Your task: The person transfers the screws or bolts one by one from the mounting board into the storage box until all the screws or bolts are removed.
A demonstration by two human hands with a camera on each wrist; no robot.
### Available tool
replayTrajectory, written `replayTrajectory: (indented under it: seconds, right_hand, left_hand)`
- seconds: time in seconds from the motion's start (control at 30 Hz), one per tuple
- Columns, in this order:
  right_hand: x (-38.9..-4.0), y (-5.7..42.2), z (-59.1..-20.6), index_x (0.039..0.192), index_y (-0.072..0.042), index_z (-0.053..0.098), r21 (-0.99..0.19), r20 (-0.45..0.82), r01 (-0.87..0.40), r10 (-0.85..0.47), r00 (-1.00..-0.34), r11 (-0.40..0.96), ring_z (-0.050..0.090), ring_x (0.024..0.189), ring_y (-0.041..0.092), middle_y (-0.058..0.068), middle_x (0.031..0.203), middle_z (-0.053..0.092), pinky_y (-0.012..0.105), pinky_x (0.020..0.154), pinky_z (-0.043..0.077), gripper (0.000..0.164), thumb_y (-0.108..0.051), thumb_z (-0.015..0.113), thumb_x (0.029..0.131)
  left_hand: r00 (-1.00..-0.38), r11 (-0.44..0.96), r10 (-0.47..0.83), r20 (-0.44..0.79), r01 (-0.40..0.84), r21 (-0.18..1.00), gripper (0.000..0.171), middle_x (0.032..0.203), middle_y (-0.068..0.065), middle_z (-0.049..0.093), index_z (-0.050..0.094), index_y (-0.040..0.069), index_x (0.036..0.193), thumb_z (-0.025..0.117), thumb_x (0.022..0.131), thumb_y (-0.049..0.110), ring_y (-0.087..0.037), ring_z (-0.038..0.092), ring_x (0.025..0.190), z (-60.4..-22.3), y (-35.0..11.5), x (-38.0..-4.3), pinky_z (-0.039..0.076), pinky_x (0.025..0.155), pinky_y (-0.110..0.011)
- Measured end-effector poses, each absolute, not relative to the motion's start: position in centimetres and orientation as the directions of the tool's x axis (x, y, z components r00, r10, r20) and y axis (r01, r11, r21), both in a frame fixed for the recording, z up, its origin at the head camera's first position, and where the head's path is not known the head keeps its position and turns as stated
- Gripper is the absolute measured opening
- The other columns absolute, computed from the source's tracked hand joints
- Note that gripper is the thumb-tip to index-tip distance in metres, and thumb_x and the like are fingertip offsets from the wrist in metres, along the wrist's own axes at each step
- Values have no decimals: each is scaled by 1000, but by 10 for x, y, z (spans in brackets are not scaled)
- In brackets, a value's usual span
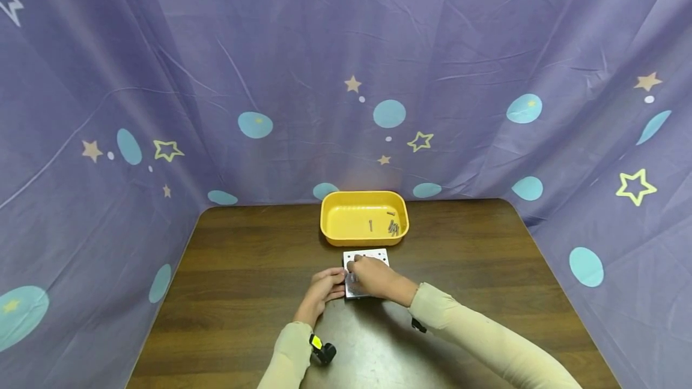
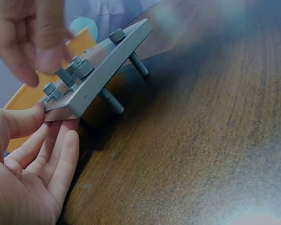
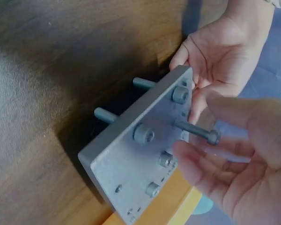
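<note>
A thick metal plate (image 3: 117, 161) with drilled holes is held at one edge by my left hand (image 1: 323, 288), thumb on the upper rim and fingers underneath. Several socket-head bolts sit in it, among them one bolt (image 3: 144, 134) whose head lies against the face. Threaded shanks (image 2: 112, 101) stick out below. Another bolt (image 3: 196, 131) stands partway in a hole, its head raised well off the plate. Around this raised bolt hover the thumb and fingers of my right hand (image 1: 375, 278), spread with a visible gap to the shank in the right wrist view.
Behind the plate stands a yellow tray (image 1: 346, 240) with several loose bolts (image 1: 393, 228), mostly at its right end. Both rest on a brown wooden table (image 1: 248, 269). Purple patterned cloth (image 1: 303, 77) encloses the back and sides.
</note>
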State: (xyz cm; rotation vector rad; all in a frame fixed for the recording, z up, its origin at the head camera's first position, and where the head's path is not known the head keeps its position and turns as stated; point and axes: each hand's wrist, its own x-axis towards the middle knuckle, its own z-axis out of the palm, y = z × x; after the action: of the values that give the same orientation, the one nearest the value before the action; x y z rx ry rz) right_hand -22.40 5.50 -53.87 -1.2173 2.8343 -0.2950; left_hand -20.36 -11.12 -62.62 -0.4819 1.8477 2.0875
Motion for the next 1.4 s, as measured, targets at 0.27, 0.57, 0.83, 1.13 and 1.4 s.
replayTrajectory:
  seconds: [0.27, 0.57, 0.83, 1.13, 1.4]
  right_hand:
    - [-223, 55, -542, 74, -9, 67, -203, 58, -711, -717, -695, 673, 59, 64, 14, 2, 72, 65, 31, 56, 50, 17, -4, 72, 90]
    - [-224, 58, -546, 71, -9, 62, -206, 67, -648, -650, -757, 733, 62, 61, 17, 3, 65, 64, 37, 54, 52, 24, -15, 78, 88]
    - [-225, 55, -547, 78, -7, 67, -219, 43, -703, -713, -700, 677, 55, 62, 14, 3, 70, 63, 33, 53, 49, 12, 1, 74, 81]
    - [-225, 52, -554, 78, -6, 65, -180, 70, -691, -692, -718, 700, 64, 66, 19, 6, 73, 66, 36, 57, 54, 13, -5, 71, 89]
    - [-223, 53, -555, 78, -6, 64, -164, 38, -653, -657, -753, 739, 66, 66, 22, 7, 72, 66, 37, 57, 55, 17, -14, 75, 88]
  left_hand:
    - [-899, -126, 17, -437, -435, 891, 36, 91, 3, 70, 61, -9, 128, 65, 97, 10, -10, 65, 74, -625, -111, -202, 62, 72, -28]
    - [-895, -125, 10, -446, -444, 887, 34, 90, 1, 69, 63, -7, 126, 66, 97, 10, -11, 65, 74, -625, -112, -204, 61, 70, -25]
    - [-897, -122, 12, -442, -440, 889, 35, 90, 3, 69, 62, -9, 127, 65, 97, 9, -11, 64, 73, -627, -112, -203, 62, 70, -26]
    - [-899, -125, 24, -437, -436, 891, 33, 92, 2, 70, 62, -10, 125, 64, 97, 7, -12, 65, 74, -612, -112, -197, 63, 73, -29]
    - [-896, -122, 21, -443, -442, 888, 37, 92, 2, 70, 63, -8, 127, 67, 96, 10, -11, 64, 75, -630, -112, -204, 62, 71, -26]
